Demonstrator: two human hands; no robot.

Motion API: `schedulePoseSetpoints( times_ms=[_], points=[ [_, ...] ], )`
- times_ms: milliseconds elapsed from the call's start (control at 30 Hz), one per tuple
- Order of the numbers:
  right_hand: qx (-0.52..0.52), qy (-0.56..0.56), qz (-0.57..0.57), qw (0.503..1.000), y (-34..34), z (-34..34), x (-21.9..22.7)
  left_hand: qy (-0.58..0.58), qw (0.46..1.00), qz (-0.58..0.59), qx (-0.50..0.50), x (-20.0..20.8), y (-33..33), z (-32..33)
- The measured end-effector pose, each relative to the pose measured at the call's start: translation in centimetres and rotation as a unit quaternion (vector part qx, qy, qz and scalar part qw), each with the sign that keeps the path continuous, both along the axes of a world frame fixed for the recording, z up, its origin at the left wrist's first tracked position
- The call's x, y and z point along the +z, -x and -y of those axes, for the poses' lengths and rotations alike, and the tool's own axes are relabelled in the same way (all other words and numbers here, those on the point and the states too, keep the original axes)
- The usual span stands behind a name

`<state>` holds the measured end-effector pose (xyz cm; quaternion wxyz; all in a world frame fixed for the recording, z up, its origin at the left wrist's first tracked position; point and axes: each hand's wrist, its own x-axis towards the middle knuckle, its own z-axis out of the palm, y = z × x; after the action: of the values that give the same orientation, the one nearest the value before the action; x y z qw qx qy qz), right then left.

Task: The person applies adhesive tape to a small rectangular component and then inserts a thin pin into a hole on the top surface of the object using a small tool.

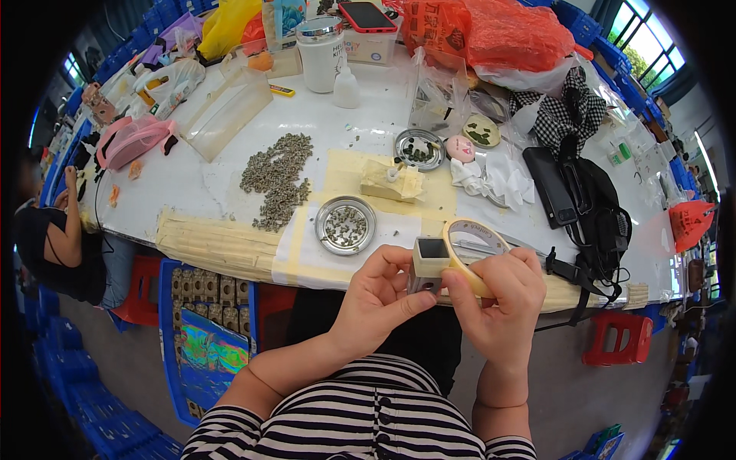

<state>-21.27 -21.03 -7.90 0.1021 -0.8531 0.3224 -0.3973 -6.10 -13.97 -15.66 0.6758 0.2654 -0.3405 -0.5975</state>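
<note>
The metal dish [346, 250] serves as the reference point; it sits near the front edge of the white table [201, 188] and contains small grey parts [346, 227]. The left hand [377, 297] is to the right of the dish and nearer the wearer, pinching a small square box [431, 258] between thumb and fingers. The box is upright, with its dark top face upward, and is likewise right of the dish, just past the table's front edge. The right hand [502, 295], farther right of the dish, is curled and grips a roll of tape [460, 267] directly beside the box; whether its thumb touches the box cannot be told. A loose pile of grey parts [277, 182] lies left of the dish and slightly beyond it. A tape-wrapped block [389, 184] stands beyond the dish to the right; behind that block is a second dish [422, 168] with dark pieces. A white squeeze bottle [346, 92] and a lidded jar [320, 63] stand well beyond the dish. A black bag [598, 201] lies well to its right.
</note>
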Motion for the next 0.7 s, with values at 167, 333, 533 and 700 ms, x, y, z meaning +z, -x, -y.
schedulePoseSetpoints(
  times_ms=[167,333,533,700],
  points=[
    [0.047,-0.041,0.03,0.998,1.2,0.6,0.0,-0.047,0.997,-0.055,-0.022,0.7,-0.8,-0.3],
    [0.037,-0.066,0.029,0.997,1.7,1.3,-0.7,-0.052,0.985,-0.134,-0.094,0.4,-0.8,-0.6],
    [0.044,-0.09,0.045,0.994,1.2,1.8,-1.4,-0.036,0.959,-0.216,-0.179,-0.8,-0.7,-0.4],
    [0.01,-0.076,0.035,0.996,0.8,1.2,-1.3,-0.041,0.953,-0.231,-0.191,-1.0,-0.4,0.0]
  ],
)
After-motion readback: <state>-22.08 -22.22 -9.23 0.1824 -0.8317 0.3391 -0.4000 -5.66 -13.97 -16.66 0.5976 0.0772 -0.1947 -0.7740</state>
